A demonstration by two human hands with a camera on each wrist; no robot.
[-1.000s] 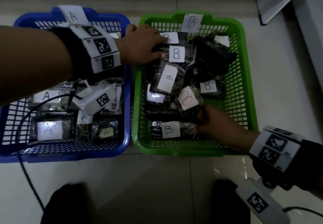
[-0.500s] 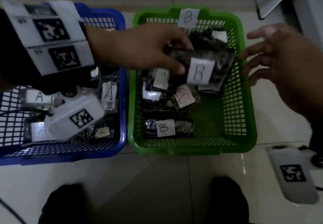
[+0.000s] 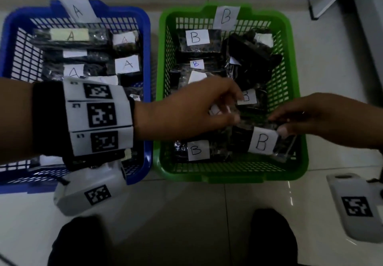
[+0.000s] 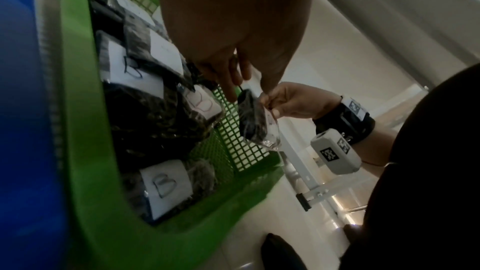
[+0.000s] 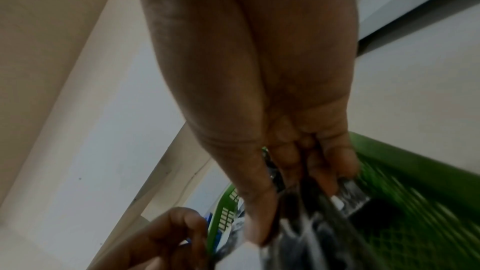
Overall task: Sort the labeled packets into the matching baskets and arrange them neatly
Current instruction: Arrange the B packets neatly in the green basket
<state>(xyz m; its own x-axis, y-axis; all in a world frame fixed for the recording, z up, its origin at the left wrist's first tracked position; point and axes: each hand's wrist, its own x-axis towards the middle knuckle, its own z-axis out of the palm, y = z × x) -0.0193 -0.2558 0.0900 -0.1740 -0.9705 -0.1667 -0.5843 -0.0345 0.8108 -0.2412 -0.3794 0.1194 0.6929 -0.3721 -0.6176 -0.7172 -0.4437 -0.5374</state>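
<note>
1. We find the right hand (image 3: 315, 120) pinching a B-labelled packet (image 3: 263, 142) over the green basket (image 3: 232, 177), near-right corner.
2. Its long axis runs left-right, label up.
3. Left hand (image 3: 186, 112) pinches its left end.

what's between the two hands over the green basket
A dark packet with a B label, held at both ends by the left hand and right hand; head view shows it.
</note>
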